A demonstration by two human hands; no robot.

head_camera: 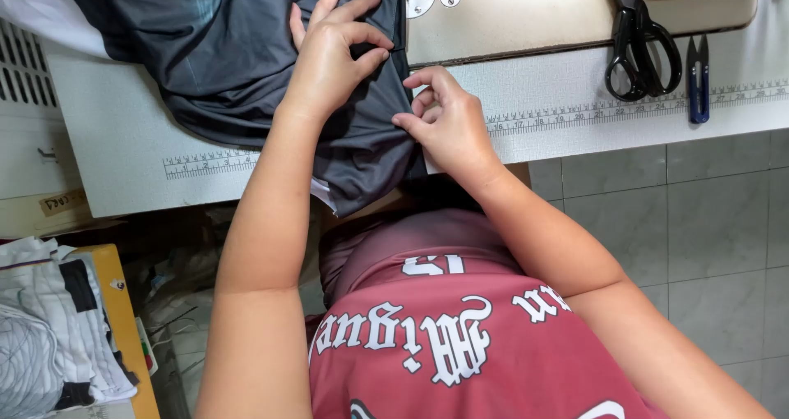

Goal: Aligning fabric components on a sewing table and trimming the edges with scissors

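A dark grey garment (238, 66) lies bunched on the white sewing table (123, 140) and hangs over its front edge. My left hand (329, 57) rests on top of the fabric, thumb and forefinger pinching a fold near the cream machine bed (526, 12). Just to the right, my right hand (448, 123) pinches the garment's edge at the table's front, fingers curled on the cloth. Both hands are close together on the same seam area.
Black scissors (641, 49) and small blue thread snips (698, 78) lie at the right of the table above a printed ruler strip (625, 107). A pile of white striped fabric (49, 329) sits on a yellow surface at lower left. Grey tiled floor (707, 222) is at right.
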